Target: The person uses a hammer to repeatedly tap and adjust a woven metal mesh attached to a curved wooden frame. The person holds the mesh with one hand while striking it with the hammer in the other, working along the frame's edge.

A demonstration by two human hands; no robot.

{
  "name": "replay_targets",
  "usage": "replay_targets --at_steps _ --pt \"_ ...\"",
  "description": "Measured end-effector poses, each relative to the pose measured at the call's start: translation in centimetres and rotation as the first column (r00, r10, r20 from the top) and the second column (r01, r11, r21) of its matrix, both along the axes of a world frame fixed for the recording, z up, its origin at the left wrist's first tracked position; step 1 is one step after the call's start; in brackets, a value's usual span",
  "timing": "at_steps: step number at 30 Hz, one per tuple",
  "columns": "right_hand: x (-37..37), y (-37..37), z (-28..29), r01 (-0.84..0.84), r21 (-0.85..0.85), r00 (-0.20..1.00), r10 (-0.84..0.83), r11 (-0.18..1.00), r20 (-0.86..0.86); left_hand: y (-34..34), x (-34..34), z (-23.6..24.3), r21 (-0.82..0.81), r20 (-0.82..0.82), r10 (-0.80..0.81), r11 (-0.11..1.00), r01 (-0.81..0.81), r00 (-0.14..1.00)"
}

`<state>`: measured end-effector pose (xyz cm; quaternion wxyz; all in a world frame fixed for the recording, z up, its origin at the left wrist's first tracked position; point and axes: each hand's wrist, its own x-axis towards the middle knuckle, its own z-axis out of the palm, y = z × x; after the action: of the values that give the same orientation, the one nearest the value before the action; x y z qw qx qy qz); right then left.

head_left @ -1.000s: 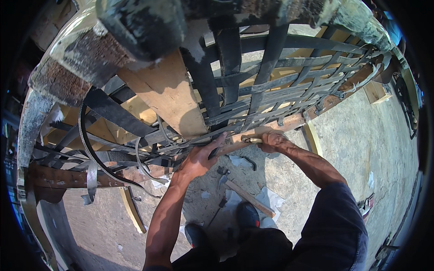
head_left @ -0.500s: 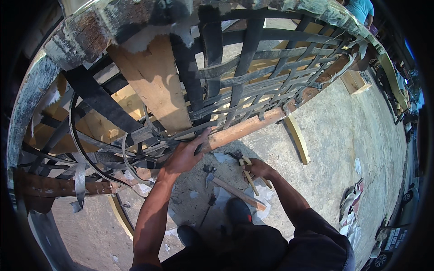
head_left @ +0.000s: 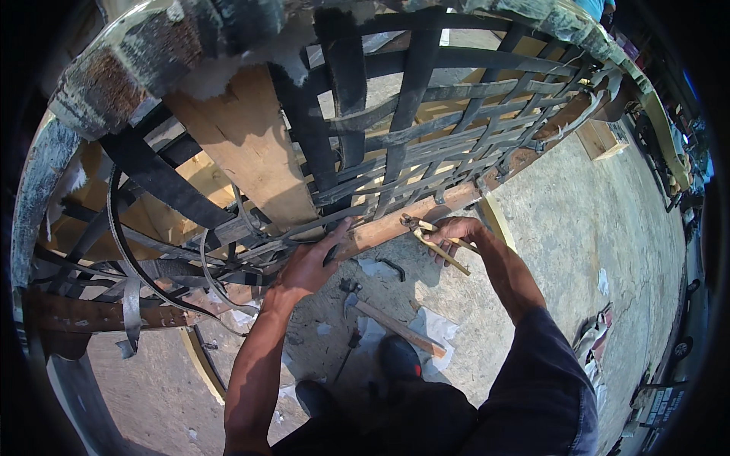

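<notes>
Yellow-handled pliers [head_left: 435, 239], now raised off the ground in the closed right hand [head_left: 454, 232], lie just below the wooden rail [head_left: 411, 219], long axis slanting, jaws pointing up-left at its webbing, while the left hand [head_left: 312, 262] stays clamped on black straps [head_left: 228, 235] left along that rail.

Two bare hands, left hand [head_left: 308, 266] and right hand [head_left: 449, 232]. Left forearm uncovered to the lower edge; right arm in a dark navy sleeve [head_left: 544, 380] pushed above the elbow. Dark trousers [head_left: 426, 418], dark shoes [head_left: 399, 357] below.
</notes>
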<state>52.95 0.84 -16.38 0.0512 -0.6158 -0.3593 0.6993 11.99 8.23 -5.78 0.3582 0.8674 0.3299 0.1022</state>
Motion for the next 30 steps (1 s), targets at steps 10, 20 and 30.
replay_targets --at_steps 10,20,30 --pt "-2.0 0.3 1.8 -0.006 0.088 0.99 -0.007 0.996 0.139 0.1 -0.3 -0.7 -0.001 -0.036 0.042 0.999 -0.042 0.998" --pt "-8.4 -6.6 -4.2 -0.406 0.424 0.57 -0.138 0.81 0.81 0.0 0.6 0.4 -0.086 -0.071 0.036 0.995 -0.042 0.997" --pt "-11.1 -4.5 1.7 -0.493 0.167 0.852 0.436 0.854 0.29 -0.3 0.4 0.1 -0.041 -0.121 0.032 0.998 -0.037 0.992"
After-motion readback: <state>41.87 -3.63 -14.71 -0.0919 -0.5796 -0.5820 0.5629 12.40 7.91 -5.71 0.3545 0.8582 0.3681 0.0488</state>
